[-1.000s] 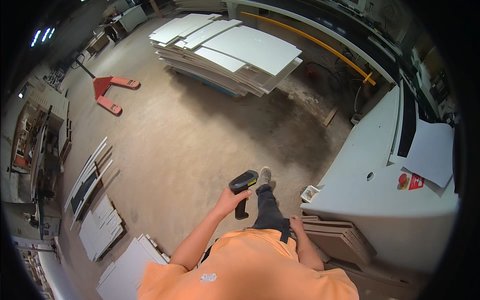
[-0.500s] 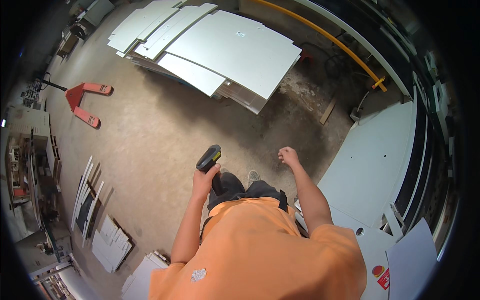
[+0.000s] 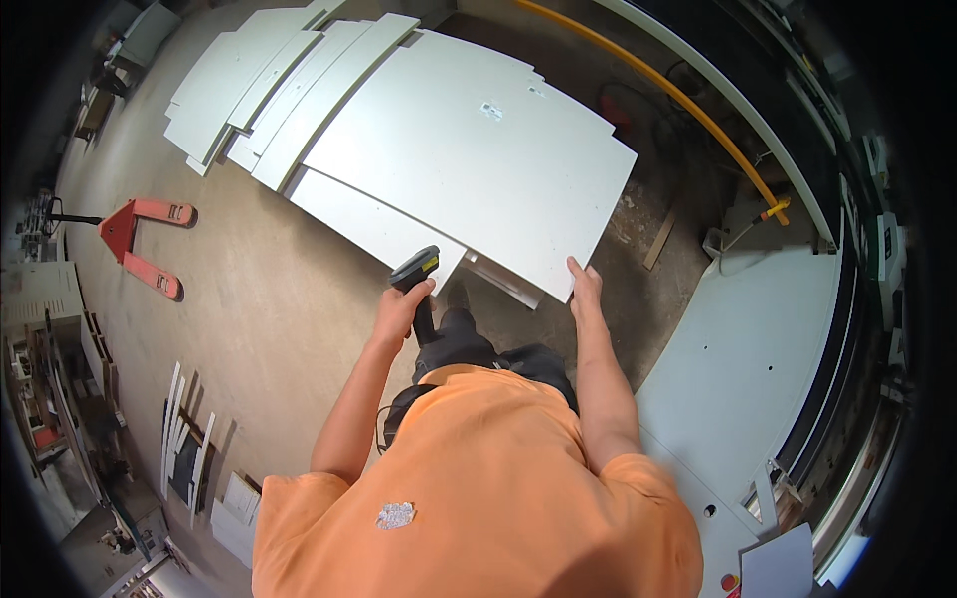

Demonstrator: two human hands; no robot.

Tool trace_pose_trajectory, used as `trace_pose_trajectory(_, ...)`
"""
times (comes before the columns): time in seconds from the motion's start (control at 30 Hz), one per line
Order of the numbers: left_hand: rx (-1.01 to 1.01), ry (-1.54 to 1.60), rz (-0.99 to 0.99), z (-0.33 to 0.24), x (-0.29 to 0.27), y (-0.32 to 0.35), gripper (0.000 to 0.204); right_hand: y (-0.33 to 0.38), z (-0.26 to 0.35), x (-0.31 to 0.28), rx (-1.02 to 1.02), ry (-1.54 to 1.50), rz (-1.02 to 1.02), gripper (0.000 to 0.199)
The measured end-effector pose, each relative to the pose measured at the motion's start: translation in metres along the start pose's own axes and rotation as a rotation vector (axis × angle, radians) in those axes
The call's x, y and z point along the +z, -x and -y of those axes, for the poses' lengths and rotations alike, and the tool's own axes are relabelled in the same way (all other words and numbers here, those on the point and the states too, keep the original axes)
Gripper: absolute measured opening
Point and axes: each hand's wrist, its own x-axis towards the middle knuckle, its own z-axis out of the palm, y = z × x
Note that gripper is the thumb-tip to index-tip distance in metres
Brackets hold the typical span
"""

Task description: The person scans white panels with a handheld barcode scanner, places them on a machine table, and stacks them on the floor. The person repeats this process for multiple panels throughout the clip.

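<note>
My left hand (image 3: 401, 311) is wrapped round the grip of a black handheld barcode scanner (image 3: 415, 267) with a yellow patch on its head. The scanner is held in front of my left leg, close to the near edge of a stack of panels. At the stack's near right corner, my right hand (image 3: 587, 291) holds the edge of the large white panel (image 3: 469, 149) on top. One digit shows at the panel's corner; the others are partly hidden. Below that panel, a narrower white panel (image 3: 379, 221) juts out toward me.
A red pallet jack (image 3: 120, 231) stands on the floor at the left. White strips (image 3: 171, 429) and small boards (image 3: 235, 518) lie at the lower left. A pale machine table (image 3: 748, 349) runs along my right, with a yellow bar (image 3: 668, 85) beyond it.
I have moved forward to the stack, which now appears nearer. My right hand, closed in mid-air before, has reached the top panel's corner. The scanner stays in my left hand.
</note>
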Motion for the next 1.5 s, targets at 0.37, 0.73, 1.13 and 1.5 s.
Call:
trace_pose_trajectory(0.37, -0.113, 0.320, -0.075, -0.022, -0.013, -0.151, 0.041, 0.078, 0.159, -0.120, 0.079, 0.133, -0.099, 0.038)
trace_pose_trajectory(0.73, -0.171, 0.657, -0.303, -0.065, 0.205, -0.101, 0.039, -0.004, 0.351, -0.224, -0.354, 0.771, -0.413, 0.044)
trace_pose_trajectory(1.13, -0.203, 0.550, 0.036, -0.135, 0.384, -0.019, 0.036, 0.021, 0.375, -0.464, -0.221, 0.657, -0.695, 0.055)
trace_pose_trajectory(1.5, 0.306, 0.445, 0.184, -0.307, 0.450, -0.154, 0.024, -0.056, 0.387, -0.444, -0.159, 0.340, -0.773, 0.060)
